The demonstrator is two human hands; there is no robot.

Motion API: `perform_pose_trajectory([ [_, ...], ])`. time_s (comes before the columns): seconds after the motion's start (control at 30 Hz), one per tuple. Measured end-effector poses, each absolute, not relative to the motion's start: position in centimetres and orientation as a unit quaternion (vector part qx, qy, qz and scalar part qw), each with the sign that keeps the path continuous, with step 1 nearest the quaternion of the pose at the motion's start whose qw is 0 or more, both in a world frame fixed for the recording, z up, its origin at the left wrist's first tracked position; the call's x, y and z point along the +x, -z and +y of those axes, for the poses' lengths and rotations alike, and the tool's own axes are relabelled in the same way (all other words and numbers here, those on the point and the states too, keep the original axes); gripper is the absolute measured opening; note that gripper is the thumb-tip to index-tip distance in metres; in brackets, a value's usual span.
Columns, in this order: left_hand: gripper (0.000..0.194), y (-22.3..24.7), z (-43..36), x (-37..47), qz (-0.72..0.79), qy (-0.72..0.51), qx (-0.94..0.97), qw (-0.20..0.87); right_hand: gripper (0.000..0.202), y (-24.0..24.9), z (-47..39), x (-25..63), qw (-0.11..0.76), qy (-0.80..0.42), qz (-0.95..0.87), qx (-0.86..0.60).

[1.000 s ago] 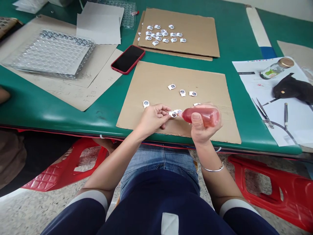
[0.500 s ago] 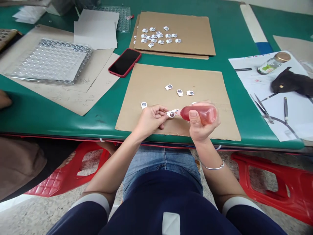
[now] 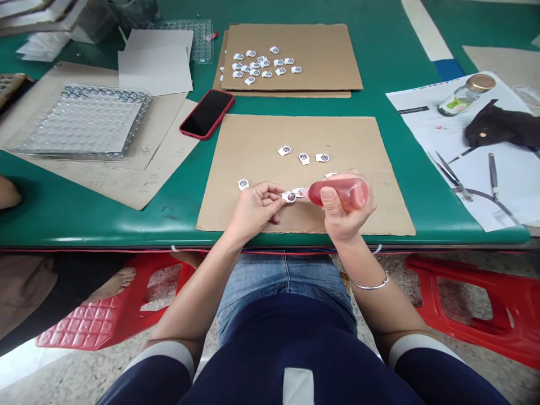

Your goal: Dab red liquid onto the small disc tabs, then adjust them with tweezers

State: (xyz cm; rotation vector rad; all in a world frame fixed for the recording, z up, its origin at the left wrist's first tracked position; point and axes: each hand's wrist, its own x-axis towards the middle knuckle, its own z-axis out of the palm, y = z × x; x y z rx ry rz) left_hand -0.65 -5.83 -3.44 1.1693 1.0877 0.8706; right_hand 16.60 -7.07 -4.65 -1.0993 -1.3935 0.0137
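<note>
Over the near cardboard sheet (image 3: 304, 219), my left hand (image 3: 257, 208) pinches a small white piece with a dark round centre (image 3: 289, 197) between thumb and fingers. My right hand (image 3: 348, 211) is wrapped round a red squeeze bottle (image 3: 343, 192), tilted sideways. Its narrow tip points left, close to the held piece; whether they touch cannot be made out. Another such piece lies just behind the tip, partly hidden. Three similar pieces (image 3: 304, 158) lie farther back on the sheet, one (image 3: 243, 184) lies left of my left hand, and one is partly hidden behind my right hand.
A second cardboard stack (image 3: 312, 56) with several white pieces lies at the back. A red-cased phone (image 3: 207, 115) and bubbled plastic trays (image 3: 84, 121) are left. On the right, paper holds a glass jar (image 3: 466, 95), tweezers (image 3: 453, 177) and a black pouch (image 3: 500, 126). A person sits at left.
The view has shifted slightly. Both hands stay in nearly the same place over the cardboard, with the piece and the bottle still held.
</note>
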Motion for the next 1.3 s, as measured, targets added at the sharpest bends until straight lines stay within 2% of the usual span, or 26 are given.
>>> perform_pose_trajectory([
  [0.53, 0.026, 3.59, -5.80, -0.73, 0.469, -0.380, 0.512, 0.611, 0.022, 4.24, -7.27, 16.59, 0.599, -0.007, -0.620, -0.506],
  [0.93, 0.024, 3.52, -5.85, -0.64, 0.468, -0.375, 0.518, 0.609, 0.023, 4.26, -7.34, 16.27, 0.626, -0.035, -0.614, -0.479],
  [1.3, 0.024, 3.68, -5.84, -0.80, 0.473, -0.376, 0.511, 0.611, 0.023, 4.42, -7.34, 16.58, 0.618, 0.001, -0.612, -0.494],
])
